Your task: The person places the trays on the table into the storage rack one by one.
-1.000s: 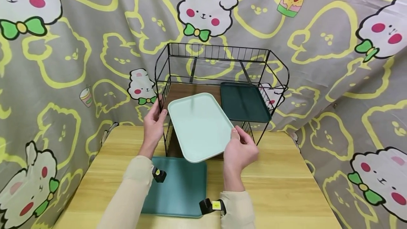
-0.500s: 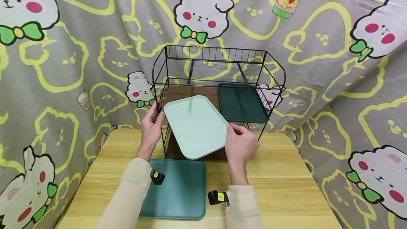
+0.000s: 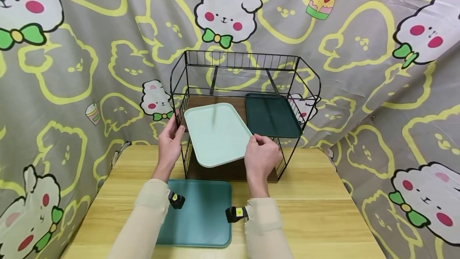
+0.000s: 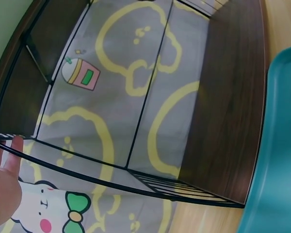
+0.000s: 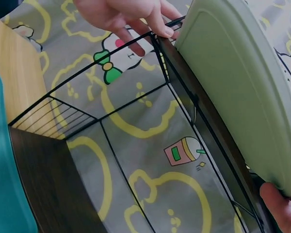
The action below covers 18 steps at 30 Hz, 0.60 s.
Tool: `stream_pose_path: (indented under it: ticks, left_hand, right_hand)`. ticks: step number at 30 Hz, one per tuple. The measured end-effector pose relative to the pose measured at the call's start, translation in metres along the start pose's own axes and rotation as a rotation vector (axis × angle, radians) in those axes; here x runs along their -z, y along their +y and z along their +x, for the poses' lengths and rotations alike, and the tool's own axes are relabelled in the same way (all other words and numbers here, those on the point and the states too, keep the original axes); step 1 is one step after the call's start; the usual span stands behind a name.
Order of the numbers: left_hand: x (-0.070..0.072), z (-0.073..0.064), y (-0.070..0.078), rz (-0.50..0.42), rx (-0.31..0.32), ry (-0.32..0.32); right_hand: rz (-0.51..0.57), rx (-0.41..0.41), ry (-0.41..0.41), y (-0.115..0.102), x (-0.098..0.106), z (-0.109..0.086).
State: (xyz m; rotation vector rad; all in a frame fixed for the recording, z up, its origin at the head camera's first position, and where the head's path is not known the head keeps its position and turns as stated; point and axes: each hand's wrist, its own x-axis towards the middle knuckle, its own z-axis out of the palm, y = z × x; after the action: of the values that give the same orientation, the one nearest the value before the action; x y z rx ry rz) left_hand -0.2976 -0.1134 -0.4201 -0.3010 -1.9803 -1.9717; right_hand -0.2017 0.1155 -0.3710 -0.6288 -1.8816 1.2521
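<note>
A pale mint-green rectangular tray (image 3: 217,135) is tilted over the front of a black wire two-tier rack (image 3: 197,101) with brown boards. My right hand (image 3: 261,159) pinches the tray's right edge between thumb and fingers. The tray's far end lies over the left part of the upper board; the right wrist view shows the tray's underside (image 5: 233,82) close above the board's front edge. My left hand (image 3: 169,143) grips the rack's left front post, thumb in front and fingers outside. In the left wrist view, only part of the left hand (image 4: 5,187) shows.
A dark green tray (image 3: 274,117) lies on the right part of the upper board. On the wooden table (image 3: 316,211), a teal tray (image 3: 205,219) lies in front of the rack. A patterned curtain (image 3: 136,59) surrounds the table at the back and sides.
My right hand has moved left and away from me with the mint tray, whose near end sits farther back over the rack. My left hand stays at the post.
</note>
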Motion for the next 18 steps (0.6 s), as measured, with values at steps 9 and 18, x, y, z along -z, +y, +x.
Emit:
stream_pose_path:
  ticks: [9,18]
  left_hand:
    - [0.0,-0.001,0.002,-0.002,0.033,0.022]
    - [0.0,-0.001,0.0,0.012,0.029,0.014]
  right_hand:
    - [0.022,-0.015,-0.089,-0.003,0.006,-0.004]
    - [-0.101,0.196,-0.062,0.007,0.005,0.001]
